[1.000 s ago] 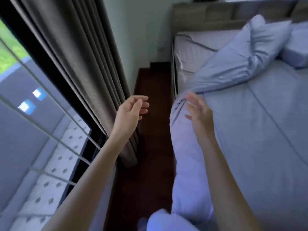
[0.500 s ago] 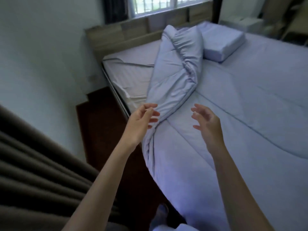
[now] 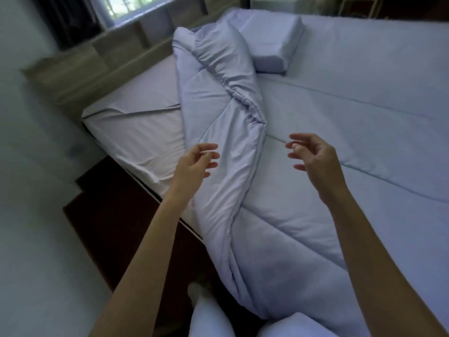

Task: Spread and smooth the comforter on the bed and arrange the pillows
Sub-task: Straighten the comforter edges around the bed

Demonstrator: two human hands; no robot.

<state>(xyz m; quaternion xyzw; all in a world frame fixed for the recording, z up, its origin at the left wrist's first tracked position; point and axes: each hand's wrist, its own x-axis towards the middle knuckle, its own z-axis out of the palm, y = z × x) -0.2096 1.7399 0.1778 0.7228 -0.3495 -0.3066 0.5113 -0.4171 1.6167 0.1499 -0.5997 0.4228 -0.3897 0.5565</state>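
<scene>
The bed [image 3: 136, 125] fills the view, set against a wooden headboard [image 3: 102, 59] under a window [image 3: 143, 8], and its near top corner is bare sheet. The comforter [image 3: 340, 166] covers most of the mattress and lies fairly flat on the far side, but its near edge is flipped back on itself into a long twisted fold [image 3: 226, 132] running from the headboard down toward the person's knees. One pillow [image 3: 269, 42] sits at the head of the bed, touching the top of that fold; no other pillow shows. Now the hands: both hover above the fold, touching nothing. The left hand [image 3: 194, 166] is over the fold's near side, fingers loosely curled and spread, empty. The right hand [image 3: 313, 159] is over the flat part just beyond it, fingers also apart and half bent, empty. It looks like a reach for the folded edge, to throw it back over the bare corner. The risks from here: grabbing only the top layer of the twist would drag the bunching along instead of opening it; a hard pull toward the bed's edge could slide the flat side askew or knock the pillow; too much fabric over the side could slip to the dark floor [image 3: 107, 215].
</scene>
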